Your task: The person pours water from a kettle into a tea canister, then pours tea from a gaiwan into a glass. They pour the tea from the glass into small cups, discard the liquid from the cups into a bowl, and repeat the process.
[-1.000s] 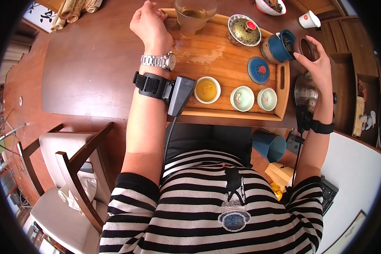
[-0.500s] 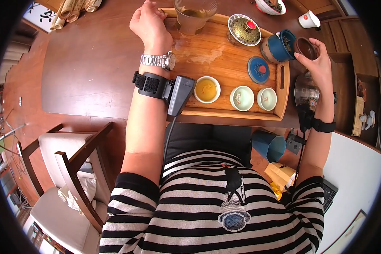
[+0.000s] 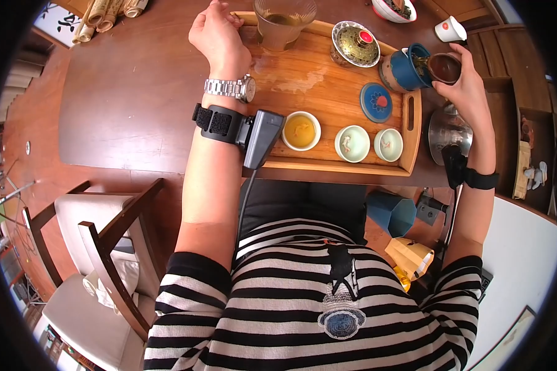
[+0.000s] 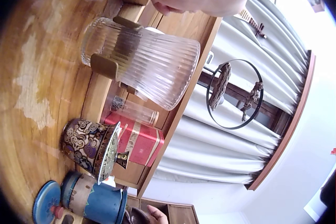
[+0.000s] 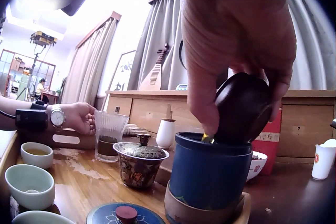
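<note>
In the head view my right hand [image 3: 468, 86] grips a small dark brown cup [image 3: 444, 68] beside the mouth of a blue jar [image 3: 411, 67] at the tray's right end. The right wrist view shows this dark cup [image 5: 242, 109] tilted right over the rim of the blue jar [image 5: 210, 174], with a small yellow bit by the thumb. Greenish leaves show in the jar's mouth. My left hand [image 3: 218, 40] lies loosely curled and holding nothing at the tray's left edge, beside a ribbed glass [image 3: 283, 28] of brownish liquid.
On the wooden tray [image 3: 328, 166] stand a lidded patterned bowl [image 3: 356, 44], a blue lid [image 3: 375, 103], a cup of yellow tea [image 3: 301, 131] and two pale green cups [image 3: 353, 144]. Behind are a bowl of leaves [image 3: 395, 8] and a white cup [image 3: 450, 29]. A metal kettle [image 3: 447, 131] sits right.
My right hand has turned and tipped the dark cup against the blue jar's mouth, and its forearm has swung outward to the right. My left hand has stayed in place.
</note>
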Demonstrator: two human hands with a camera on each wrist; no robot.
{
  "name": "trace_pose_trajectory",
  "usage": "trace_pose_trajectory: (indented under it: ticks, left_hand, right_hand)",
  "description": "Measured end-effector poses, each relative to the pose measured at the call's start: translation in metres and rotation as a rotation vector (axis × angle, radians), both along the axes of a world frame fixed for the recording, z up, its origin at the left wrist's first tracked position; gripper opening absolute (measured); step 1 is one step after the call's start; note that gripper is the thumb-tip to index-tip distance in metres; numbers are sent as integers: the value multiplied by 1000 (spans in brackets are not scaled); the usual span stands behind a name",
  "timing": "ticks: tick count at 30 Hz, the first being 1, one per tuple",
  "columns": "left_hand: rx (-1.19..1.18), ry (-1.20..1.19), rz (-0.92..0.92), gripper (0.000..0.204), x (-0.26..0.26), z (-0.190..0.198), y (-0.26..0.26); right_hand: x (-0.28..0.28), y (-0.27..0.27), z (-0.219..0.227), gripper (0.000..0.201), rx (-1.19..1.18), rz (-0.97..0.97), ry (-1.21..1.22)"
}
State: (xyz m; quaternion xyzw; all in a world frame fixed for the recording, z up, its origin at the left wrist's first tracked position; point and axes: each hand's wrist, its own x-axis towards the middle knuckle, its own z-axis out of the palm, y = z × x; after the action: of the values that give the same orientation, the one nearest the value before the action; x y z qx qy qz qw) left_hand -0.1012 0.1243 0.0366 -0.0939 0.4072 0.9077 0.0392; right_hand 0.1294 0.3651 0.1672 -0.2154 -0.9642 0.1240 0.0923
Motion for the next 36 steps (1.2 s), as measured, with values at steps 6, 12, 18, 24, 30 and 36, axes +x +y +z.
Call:
trace_pose_trajectory:
  ticks: [6, 12, 18, 24, 30, 36]
  left_hand:
    - [4, 0, -3, 14, 0, 0, 0]
    - [-1, 16, -1, 15, -2, -2, 0]
    - [13, -5, 3, 14, -1, -1, 0]
    - [11, 0, 1, 14, -2, -2, 0]
    - [-5, -7, 4, 14, -2, -2, 0]
    - [5, -16, 3, 14, 0, 2, 0]
  right_hand:
    - [-8, 5, -3, 67, 294, 77, -141]
    - [-16, -14, 0, 63, 602, 180, -271]
    - [-15, -19, -4, 59, 842, 314, -280]
    - [-5, -17, -1, 61, 808, 251, -190]
    - [8, -32, 10, 59, -134, 2, 196]
    - [8, -90, -28, 58, -742, 171, 279]
